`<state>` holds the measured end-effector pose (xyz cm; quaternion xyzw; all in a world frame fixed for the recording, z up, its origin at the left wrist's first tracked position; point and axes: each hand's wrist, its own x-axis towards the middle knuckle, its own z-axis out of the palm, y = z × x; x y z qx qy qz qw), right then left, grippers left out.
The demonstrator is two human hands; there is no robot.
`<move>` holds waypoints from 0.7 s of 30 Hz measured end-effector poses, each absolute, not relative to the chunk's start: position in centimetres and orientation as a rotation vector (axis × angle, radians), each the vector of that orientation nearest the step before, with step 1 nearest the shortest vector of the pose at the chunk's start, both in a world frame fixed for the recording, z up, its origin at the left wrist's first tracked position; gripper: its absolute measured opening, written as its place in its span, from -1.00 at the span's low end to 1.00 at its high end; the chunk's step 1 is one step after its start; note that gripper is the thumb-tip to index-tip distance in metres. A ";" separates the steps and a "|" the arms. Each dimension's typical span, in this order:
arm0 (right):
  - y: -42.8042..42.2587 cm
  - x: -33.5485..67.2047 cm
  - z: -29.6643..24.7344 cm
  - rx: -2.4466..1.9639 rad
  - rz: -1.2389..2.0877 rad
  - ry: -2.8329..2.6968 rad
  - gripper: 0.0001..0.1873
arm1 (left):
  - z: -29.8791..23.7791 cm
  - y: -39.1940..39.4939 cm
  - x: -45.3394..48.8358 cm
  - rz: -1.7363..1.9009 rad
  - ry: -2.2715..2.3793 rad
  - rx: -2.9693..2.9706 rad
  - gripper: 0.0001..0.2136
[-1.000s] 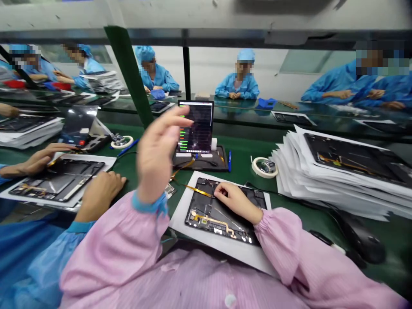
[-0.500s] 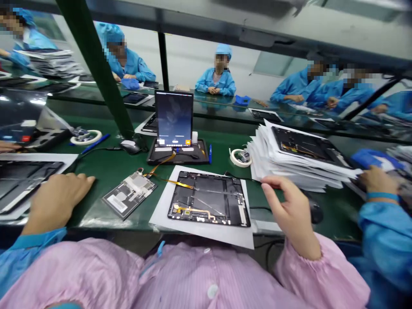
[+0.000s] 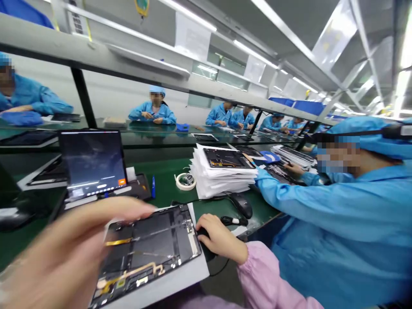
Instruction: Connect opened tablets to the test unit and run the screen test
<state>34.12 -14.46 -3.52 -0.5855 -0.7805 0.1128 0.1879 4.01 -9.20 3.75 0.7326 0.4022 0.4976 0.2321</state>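
My left hand (image 3: 74, 249) is large and smeared by motion at the lower left, close to the camera. One finger reaches over the top edge of an opened tablet housing (image 3: 154, 240), covering its left part; whether it touches is unclear. Gold flex cables (image 3: 138, 272) run inside the dark housing, which lies on a white paper sheet (image 3: 189, 281). At the housing's right edge, my right hand (image 3: 222, 238) has its fingers closed around a small black object (image 3: 203, 234), mostly hidden. A black cable hangs below that hand.
A lit tablet screen (image 3: 93, 163) stands behind the housing. Right of it are a blue pen (image 3: 153, 186), a tape roll (image 3: 186, 181), a paper stack (image 3: 222, 180) topped by another housing, and a black mouse (image 3: 241, 205). A co-worker in blue (image 3: 337, 214) sits close on the right.
The view has swung right and up. My left hand has come into view over the housing. My right hand has moved from beside the paper stack to the housing's right edge.
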 end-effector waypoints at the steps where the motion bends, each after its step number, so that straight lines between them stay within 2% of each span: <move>1: -14.2 34.2 -3.6 -1.662 0.338 -2.196 -0.80 | 3.5 -7.6 5.9 1.255 1.078 2.081 -0.82; 4: -13.4 34.5 -3.7 -1.689 0.446 -2.191 -0.82 | 1.2 -2.8 9.5 0.738 1.228 2.390 -0.79; 8: -12.5 34.7 -3.6 -1.711 0.587 -2.183 -0.86 | -3.3 0.7 10.3 0.371 1.474 2.613 -0.70; 17: -12.4 34.1 -3.6 -1.721 0.546 -2.114 -0.97 | -5.2 2.2 9.8 0.328 1.241 2.461 -0.54; 21: -12.2 35.3 -2.2 -1.743 0.465 -1.924 -0.84 | -5.0 2.4 8.9 0.397 1.279 2.369 -0.53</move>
